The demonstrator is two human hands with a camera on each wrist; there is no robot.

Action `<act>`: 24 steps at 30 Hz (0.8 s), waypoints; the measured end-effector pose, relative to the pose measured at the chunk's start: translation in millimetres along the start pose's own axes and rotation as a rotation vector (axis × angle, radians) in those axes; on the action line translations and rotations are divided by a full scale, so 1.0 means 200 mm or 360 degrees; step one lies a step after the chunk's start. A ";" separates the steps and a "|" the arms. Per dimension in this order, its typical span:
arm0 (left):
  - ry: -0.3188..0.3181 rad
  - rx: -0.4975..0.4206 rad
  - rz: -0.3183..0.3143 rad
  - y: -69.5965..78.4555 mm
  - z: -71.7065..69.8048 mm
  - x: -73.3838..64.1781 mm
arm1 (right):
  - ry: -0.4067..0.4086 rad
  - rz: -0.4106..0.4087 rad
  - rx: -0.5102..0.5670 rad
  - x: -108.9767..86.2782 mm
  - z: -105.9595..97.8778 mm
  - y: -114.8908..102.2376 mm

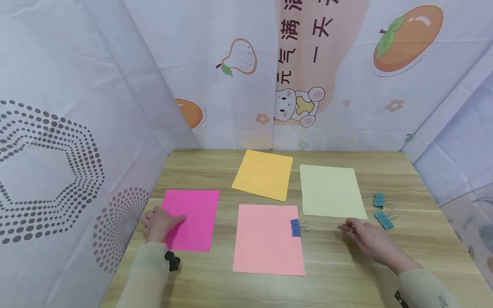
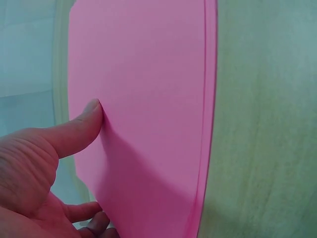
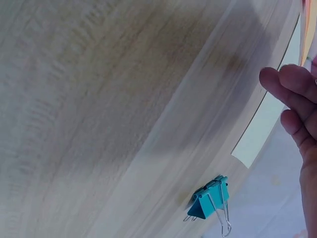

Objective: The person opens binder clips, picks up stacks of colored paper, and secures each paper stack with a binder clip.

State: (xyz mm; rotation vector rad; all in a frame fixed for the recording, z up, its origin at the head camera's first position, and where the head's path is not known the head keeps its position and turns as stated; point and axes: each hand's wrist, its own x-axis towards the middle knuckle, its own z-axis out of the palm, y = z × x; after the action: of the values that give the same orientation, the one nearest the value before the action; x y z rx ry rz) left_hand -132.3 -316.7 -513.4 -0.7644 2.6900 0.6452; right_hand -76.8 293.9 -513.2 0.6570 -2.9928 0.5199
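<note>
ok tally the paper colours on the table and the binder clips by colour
Paper colours: 4 (hot pink paper, light pink paper, orange paper, pale green paper)
Teal binder clips: 2
Blue binder clip: 1
Total: 7, leaving out the small thing in the right hand, too unclear to sort.

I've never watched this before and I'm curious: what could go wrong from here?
The magenta sheets at the left hand show offset edges in the left wrist view, so they might slip further apart if lifted. The right hand is close to the nearer teal clip and could nudge it. The blue clip juts past the edge of the light pink paper, so the right sleeve might catch it.
</note>
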 end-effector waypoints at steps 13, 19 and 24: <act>-0.0013 0.0043 0.0018 0.00 0.01 -0.02 | 0.0105 -0.0143 -0.0050 0.00 0.03 0.04; 0.0000 0.0045 0.0037 0.00 0.01 -0.03 | 0.0069 -0.0098 -0.0098 -0.01 0.04 0.05; 0.0002 0.0048 0.0041 0.00 0.01 -0.03 | 0.0079 -0.0102 -0.0145 -0.01 0.05 0.06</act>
State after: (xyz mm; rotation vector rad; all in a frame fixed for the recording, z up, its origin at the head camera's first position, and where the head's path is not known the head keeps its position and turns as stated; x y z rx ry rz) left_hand -127.1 -314.0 -513.2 -0.7242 2.7083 0.6088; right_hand -79.5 300.8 -527.1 0.7190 -2.9178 0.3877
